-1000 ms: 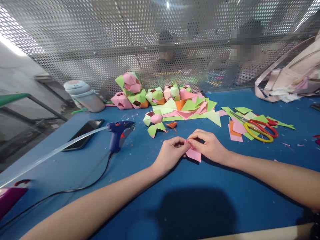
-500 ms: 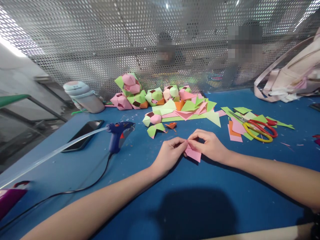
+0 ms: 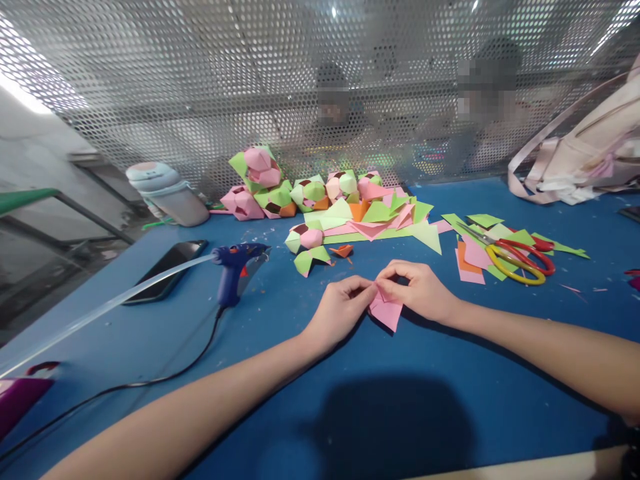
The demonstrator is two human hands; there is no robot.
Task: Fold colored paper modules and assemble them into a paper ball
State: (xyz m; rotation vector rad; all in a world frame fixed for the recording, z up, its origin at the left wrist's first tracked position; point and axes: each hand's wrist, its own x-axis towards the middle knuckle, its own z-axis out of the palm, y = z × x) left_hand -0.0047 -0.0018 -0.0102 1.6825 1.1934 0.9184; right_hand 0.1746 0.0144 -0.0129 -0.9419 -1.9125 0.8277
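A small pink piece of paper (image 3: 387, 315) with a crease is held between both hands, just above the blue table. My left hand (image 3: 339, 308) pinches its upper left edge between thumb and fingers. From the other side, my right hand (image 3: 417, 291) grips the top of the same paper, thumb and forefinger closed on it. The fingertips of the two hands nearly meet and cover the paper's upper part. Beyond the hands lie a folded green paper piece (image 3: 313, 260) and a small orange folded paper (image 3: 343, 251).
A blue glue gun (image 3: 234, 267) with a long clear stick and black cord rests left, beside a phone (image 3: 170, 270). Folded paper balls (image 3: 260, 167) and loose sheets (image 3: 380, 217) line the back. Scissors (image 3: 520, 263) lie on scraps at right. A bottle (image 3: 170, 193) stands back left.
The pink paper has turned slightly between my fingers; its lower corner hangs a little lower and more of its face shows. Both hands have barely moved.
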